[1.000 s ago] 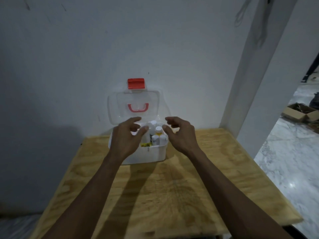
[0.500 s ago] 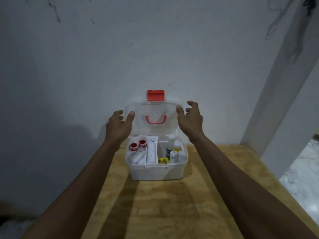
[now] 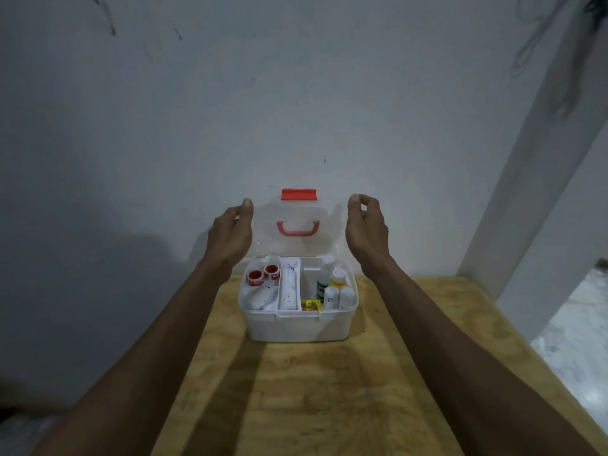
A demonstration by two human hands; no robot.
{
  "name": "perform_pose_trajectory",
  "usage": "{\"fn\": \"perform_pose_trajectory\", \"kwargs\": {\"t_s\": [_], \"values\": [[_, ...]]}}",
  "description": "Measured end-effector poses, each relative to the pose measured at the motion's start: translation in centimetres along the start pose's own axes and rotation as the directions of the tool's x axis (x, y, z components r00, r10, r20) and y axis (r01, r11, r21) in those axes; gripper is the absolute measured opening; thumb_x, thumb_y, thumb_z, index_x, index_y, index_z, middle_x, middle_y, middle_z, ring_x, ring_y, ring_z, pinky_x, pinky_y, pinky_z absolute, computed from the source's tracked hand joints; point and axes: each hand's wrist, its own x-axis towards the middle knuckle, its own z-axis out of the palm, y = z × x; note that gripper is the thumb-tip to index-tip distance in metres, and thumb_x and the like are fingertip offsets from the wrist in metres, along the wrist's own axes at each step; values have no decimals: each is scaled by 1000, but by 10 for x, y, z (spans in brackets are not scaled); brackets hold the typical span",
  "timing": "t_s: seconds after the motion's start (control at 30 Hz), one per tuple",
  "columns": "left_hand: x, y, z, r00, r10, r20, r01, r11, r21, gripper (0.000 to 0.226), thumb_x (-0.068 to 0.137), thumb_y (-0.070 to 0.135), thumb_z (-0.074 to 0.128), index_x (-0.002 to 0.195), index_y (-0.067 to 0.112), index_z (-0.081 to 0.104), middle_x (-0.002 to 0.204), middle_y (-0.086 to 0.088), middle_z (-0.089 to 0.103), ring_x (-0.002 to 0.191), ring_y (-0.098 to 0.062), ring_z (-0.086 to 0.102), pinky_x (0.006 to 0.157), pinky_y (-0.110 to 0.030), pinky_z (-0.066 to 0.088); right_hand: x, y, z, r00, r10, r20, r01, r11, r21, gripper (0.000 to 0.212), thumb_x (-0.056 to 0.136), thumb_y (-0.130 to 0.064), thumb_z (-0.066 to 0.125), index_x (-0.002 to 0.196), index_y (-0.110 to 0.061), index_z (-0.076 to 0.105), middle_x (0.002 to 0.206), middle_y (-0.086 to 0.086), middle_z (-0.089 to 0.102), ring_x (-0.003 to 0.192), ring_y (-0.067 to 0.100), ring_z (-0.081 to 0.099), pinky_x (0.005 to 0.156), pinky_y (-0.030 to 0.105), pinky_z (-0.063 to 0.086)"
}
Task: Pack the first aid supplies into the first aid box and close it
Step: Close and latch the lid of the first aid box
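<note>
First aid box (image 3: 297, 327) on tabletop (image 3: 329, 390), packed, lid (image 3: 297, 225) upright. My left hand (image 3: 230, 235) and right hand (image 3: 367, 232) flank lid's sides, fingers loosely curled; possibly touching edges, hard to tell, no firm grip.

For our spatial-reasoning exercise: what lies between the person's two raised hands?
In the head view, the box's clear upright lid, with its red handle and red latch, stands between the left hand and the right hand.
</note>
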Motion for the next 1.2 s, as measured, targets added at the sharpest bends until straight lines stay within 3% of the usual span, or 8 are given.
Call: {"fn": "perform_pose_trajectory", "kwargs": {"t_s": [0.13, 0.23, 0.37, 0.5, 0.67, 0.83, 1.03, 1.2], "values": [[-19, 0, 0, 998, 62, 10, -63, 995, 76, 65, 96, 61, 31, 139, 15, 49, 141, -9, 54, 125, -25, 52, 106, -46, 42, -19, 1, -4, 997, -53, 51, 56, 997, -57, 45, 104, -44, 31, 130, -15, 52, 116, -1, 62, 103, 16, 53, 88, 29, 37], [-37, -5, 0, 992, 125, 35, -129, 980, 149, 61, 98, 57, 28, 140, 17, 44, 142, -7, 52, 123, -22, 50, 103, -39, 40, -34, 9, -5, 994, -77, 81, 85, 992, -93, 47, 104, -44, 27, 126, -13, 54, 124, 7, 61, 113, 25, 55, 91, 32, 39], [-54, -20, -4, 987, 135, 87, -150, 966, 211, 76, 89, 73, 22, 142, 21, 38, 143, -9, 51, 126, -31, 52, 106, -52, 42, -55, 21, -5, 988, -105, 115, 117, 987, -106, 52, 104, -47, 21, 138, -15, 44, 135, 9, 55, 123, 28, 52, 104, 40, 40], [-77, -31, 0, 987, 129, 90, -149, 953, 263, 64, 99, 54, 30, 148, 13, 33, 149, -12, 44, 135, -30, 45, 109, -39, 34, -73, 40, -3, 983, -124, 135, 141, 982, -125, 54, 103, -49, 21, 142, -16, 41, 140, 8, 52, 127, 26, 49, 107, 42, 39], [-94, -52, 13, 985, 120, 127, -155, 937, 312, 61, 101, 44, 33, 150, 9, 29, 157, -11, 31, 145, -26, 30, 116, -39, 26, -98, 60, 2, 978, -109, 176, 142, 971, -191, 56, 103, -46, 22, 149, -16, 35, 159, 4, 30, 146, 20, 27, 117, 38, 24], [-96, -59, 19, 983, 130, 131, -167, 930, 328, 61, 102, 43, 29, 154, 11, 20, 161, -8, 22, 150, -24, 16, 119, -41, 20, -101, 72, 6, 974, -149, 168, 188, 951, -247, 53, 103, -45, 25, 150, -21, 33, 162, 0, 21, 149, 16, 18, 116, 35, 19], [-101, -58, 19, 984, 126, 129, -161, 937, 311, 65, 99, 47, 28, 154, 13, 17, 162, -10, 19, 149, -26, 17, 119, -48, 24, -103, 71, 6, 973, -148, 175, 189, 950, -248, 56, 101, -49, 29, 151, -22, 31, 163, 0, 19, 149, 19, 18, 116, 39, 21], [-99, -46, 10, 976, 45, 212, -104, 956, 276, 82, 92, 52, 50, 155, 15, 14, 162, -4, 19, 149, -24, 18, 116, -43, 23, -97, 65, 0, 962, -77, 263, 148, 954, -260, 72, 93, -61, 44, 152, -24, 28, 164, 0, 14, 149, 21, 17, 116, 43, 23]]}}
